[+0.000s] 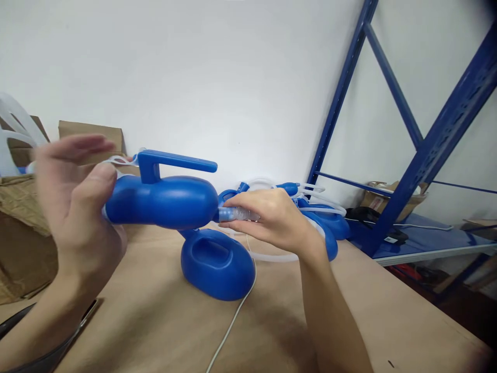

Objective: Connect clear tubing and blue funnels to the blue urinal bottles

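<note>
Midair, left hand (77, 202) loosely cups blue bulb (163, 201); right hand (267, 217) pinches its clear connector (236, 214).

Smooth glossy plastic blue pump body (163, 202), clear plastic tube (236, 213), matt brown fibreboard tabletop (155, 321), painted metal shelf frame (427, 150).

A plain white wall (217, 77) fills the upper half of the frame in front of me, evenly lit. Below it, a light brown wooden tabletop (163, 321) spreads across the lower frame. At the right stands a dark blue metal shelving rack (438, 140) with slanted braces, its blue shelf (427, 241) carrying a small brown cardboard box (392, 199). At the far left sit more crumpled brown cardboard boxes (23, 207).
</note>
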Available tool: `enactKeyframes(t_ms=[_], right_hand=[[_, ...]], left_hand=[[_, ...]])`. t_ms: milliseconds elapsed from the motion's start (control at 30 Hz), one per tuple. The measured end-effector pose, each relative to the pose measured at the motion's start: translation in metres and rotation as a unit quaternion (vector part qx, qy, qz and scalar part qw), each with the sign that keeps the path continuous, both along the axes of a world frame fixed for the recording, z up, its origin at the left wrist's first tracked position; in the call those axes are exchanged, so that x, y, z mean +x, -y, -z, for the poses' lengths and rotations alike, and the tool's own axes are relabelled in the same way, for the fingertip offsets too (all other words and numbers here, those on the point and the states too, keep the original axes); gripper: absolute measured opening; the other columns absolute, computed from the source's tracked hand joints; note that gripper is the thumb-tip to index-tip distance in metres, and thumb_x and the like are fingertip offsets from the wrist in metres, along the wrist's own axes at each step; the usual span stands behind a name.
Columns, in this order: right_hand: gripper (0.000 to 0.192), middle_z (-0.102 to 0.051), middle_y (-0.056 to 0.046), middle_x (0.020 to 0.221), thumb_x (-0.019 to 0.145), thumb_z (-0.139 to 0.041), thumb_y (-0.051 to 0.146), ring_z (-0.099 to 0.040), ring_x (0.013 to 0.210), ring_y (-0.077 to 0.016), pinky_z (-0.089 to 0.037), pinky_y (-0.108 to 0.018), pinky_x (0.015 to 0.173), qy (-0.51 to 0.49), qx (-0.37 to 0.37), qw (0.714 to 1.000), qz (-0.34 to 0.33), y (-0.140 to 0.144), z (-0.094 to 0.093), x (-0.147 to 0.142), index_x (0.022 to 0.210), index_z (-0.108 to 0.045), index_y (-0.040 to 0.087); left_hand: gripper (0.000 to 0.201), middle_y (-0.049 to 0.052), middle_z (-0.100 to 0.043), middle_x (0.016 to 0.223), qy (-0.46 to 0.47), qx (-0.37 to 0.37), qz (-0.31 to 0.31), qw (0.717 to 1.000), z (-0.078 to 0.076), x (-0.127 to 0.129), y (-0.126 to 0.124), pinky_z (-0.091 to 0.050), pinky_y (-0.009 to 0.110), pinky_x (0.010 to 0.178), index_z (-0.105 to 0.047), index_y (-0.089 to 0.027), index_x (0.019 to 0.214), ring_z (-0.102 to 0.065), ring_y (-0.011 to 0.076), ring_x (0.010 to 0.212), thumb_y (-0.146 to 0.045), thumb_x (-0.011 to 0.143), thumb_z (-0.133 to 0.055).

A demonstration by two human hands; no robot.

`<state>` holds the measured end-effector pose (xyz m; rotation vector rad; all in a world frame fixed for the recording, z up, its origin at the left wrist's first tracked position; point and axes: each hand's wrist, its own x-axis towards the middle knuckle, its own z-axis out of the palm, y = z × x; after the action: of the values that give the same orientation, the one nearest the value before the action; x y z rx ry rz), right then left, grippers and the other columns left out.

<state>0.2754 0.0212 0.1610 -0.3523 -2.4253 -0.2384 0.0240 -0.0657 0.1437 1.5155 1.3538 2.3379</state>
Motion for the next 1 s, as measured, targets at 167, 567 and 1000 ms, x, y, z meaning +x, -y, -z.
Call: enactKeyframes(t_ms=[167,567,1000], right_hand=[[0.037,-0.075,-0.005,0.093,0.104,-0.056,0.052,-0.065,0.08,-0.0163,-0.036,-0.029,0.062,0.0,0.123,0.991,0.052,-0.005,0.002,-0.001,0.11,-0.072,0.019],[0.024,-0.071,-0.001,0.084,0.11,-0.043,0.017,-0.058,0.073,-0.0135,-0.027,-0.033,0.057,0.047,0.233,0.965,0.108,0.003,0.004,-0.006,0.112,-0.067,0.019],[0.04,-0.077,-0.006,0.086,0.112,-0.039,0.047,-0.064,0.065,-0.0146,-0.027,-0.03,0.055,0.042,0.075,0.996,0.026,-0.002,0.008,-0.011,0.109,-0.063,0.015]], left_hand=[[0.03,0.003,-0.063,0.086,0.042,-0.14,0.165,0.975,-0.016,0.004,-0.022,-0.05,0.024,0.049,-0.069,-0.019,0.084,-0.059,0.0153,0.069,-0.048,0.079,-0.073],[0.047,0.002,-0.064,0.091,0.162,-0.295,0.187,0.923,-0.02,-0.006,-0.019,-0.042,0.018,0.03,-0.072,-0.021,0.1,-0.058,0.0152,0.065,-0.048,0.064,-0.087],[0.033,-0.002,-0.047,0.067,0.117,-0.14,0.068,0.981,-0.009,0.006,-0.019,-0.036,0.02,0.034,-0.062,-0.019,0.066,-0.044,0.0107,0.053,-0.046,0.076,-0.079]])
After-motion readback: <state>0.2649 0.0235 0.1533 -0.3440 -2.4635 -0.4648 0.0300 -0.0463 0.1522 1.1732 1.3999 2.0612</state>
